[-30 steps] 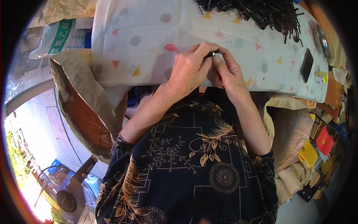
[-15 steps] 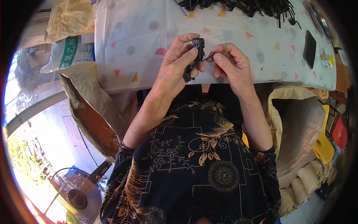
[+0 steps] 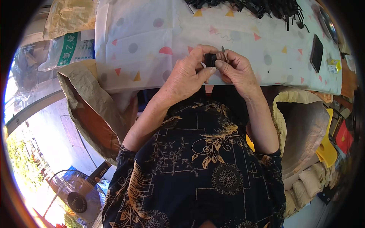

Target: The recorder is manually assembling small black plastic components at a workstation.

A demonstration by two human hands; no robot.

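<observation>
My left hand (image 3: 185, 78) and my right hand (image 3: 236, 71) meet over the near edge of a table covered with a white cloth (image 3: 152, 38) printed with coloured dots and triangles. Between their fingertips they pinch a small black part (image 3: 210, 59). A thin grey metal tip (image 3: 223, 49) sticks up by my right fingers. A heap of black parts (image 3: 262, 7) lies at the far edge of the cloth.
A black phone (image 3: 316, 53) and a small yellow box (image 3: 334, 66) lie on the cloth at right. An open brown paper sack (image 3: 95, 110) stands at my left, another sack (image 3: 304, 129) at my right. A standing fan (image 3: 78, 199) is at lower left.
Both hands stay together at the table edge. The black part, hanging longer from my left fingers half a second ago, is now tucked between both hands' fingertips.
</observation>
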